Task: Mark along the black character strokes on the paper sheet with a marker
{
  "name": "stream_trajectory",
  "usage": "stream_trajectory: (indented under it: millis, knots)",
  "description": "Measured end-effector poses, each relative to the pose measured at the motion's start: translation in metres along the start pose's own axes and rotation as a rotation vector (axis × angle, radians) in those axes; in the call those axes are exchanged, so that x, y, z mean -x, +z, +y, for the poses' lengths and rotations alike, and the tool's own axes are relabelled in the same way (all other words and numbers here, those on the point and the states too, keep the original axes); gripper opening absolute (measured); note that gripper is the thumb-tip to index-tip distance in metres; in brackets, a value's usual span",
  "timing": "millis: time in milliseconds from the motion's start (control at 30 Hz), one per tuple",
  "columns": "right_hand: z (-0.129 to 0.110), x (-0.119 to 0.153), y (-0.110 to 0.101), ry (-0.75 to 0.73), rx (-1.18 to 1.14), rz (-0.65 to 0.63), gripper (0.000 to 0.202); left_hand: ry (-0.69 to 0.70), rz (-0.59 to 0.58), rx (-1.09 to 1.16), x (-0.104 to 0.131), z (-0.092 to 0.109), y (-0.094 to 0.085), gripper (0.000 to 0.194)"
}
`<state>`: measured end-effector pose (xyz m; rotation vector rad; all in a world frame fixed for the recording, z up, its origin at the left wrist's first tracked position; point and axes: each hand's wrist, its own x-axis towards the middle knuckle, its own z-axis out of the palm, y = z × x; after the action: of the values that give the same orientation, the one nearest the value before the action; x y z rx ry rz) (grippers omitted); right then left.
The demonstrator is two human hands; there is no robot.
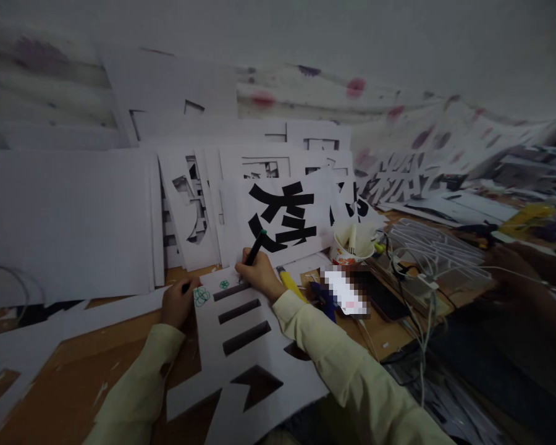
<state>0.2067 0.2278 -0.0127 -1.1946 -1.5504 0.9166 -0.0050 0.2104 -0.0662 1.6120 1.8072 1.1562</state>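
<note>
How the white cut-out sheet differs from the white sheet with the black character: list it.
The white cut-out sheet lies beneath the right hand; the white sheet with the black character stands tilted behind. Green flower doodles mark the cut-out sheet; the character sheet shows none. Both are white with dark shapes.

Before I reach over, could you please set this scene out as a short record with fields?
right hand: holds a black marker, tip near the top edge of the white sheet
left hand: at the sheet's left edge, holding a small black object
openings: three slots, other shapes below
drawings: two green flower-like doodles
behind: upright white board with a dark character
to the right: paper cup
</note>
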Motion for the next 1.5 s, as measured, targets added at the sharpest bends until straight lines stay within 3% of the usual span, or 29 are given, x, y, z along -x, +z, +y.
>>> stream_trajectory:
  millis: [333, 1500]
  knots:
    - [-0.0019, 0.0016, -0.0014, 0.008, 0.004, -0.043, 0.019, -0.017, -0.005, -0.012, -0.0009, -0.0026, 0.0005, 0.039]
    - [0.0007, 0.0000, 0.0003, -0.026, -0.037, 0.002, 0.021, -0.007, -0.019, -0.009, -0.0007, -0.0018, -0.0003, 0.041]
